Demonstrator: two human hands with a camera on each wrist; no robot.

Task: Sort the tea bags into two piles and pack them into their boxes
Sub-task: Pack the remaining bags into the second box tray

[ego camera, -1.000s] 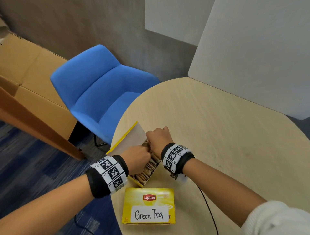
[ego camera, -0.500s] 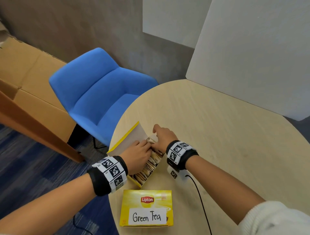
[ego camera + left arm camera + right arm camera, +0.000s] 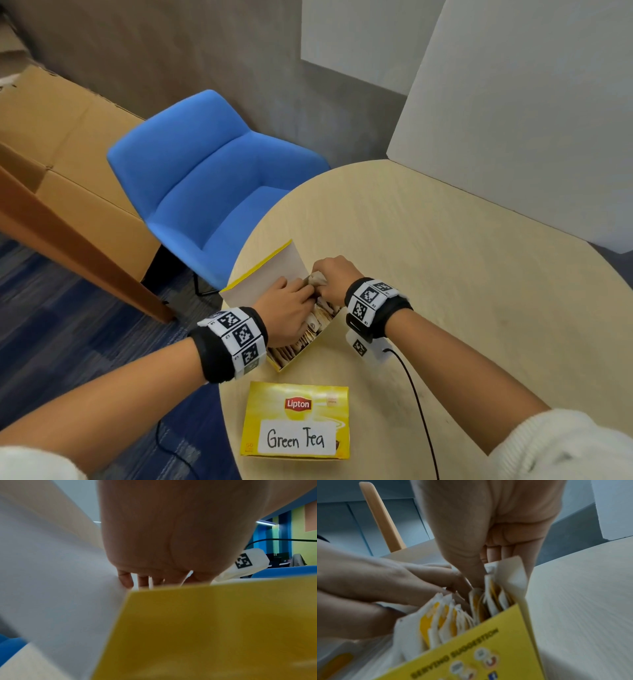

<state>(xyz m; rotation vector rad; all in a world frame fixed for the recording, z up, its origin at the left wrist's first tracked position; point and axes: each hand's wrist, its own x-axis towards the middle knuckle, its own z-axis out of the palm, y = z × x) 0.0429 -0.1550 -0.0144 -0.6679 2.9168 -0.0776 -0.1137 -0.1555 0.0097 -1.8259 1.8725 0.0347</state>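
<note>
An open yellow tea box (image 3: 297,359) stands on the round table (image 3: 462,274), its white lid (image 3: 270,274) tipped up to the left. It is packed with upright tea bags (image 3: 320,320). My left hand (image 3: 291,308) reaches in from the left, fingers pressing against the bags (image 3: 450,618). My right hand (image 3: 334,274) curls over the far end, its thumb (image 3: 476,580) down among the bags and its fingers behind them, pinching a few. A closed Lipton box labelled Green Tea (image 3: 296,421) lies at the table's near edge. In the left wrist view the yellow box wall (image 3: 205,628) hides the bags.
A blue chair (image 3: 212,178) stands past the table's left edge, with a large cardboard carton (image 3: 68,154) further left. White panels (image 3: 531,120) close off the back right. A black cable (image 3: 418,394) trails from my right wrist across the table.
My right hand stretched out flat past the box's far end, then curled back over it onto the tea bags. The left hand stayed in the box.
</note>
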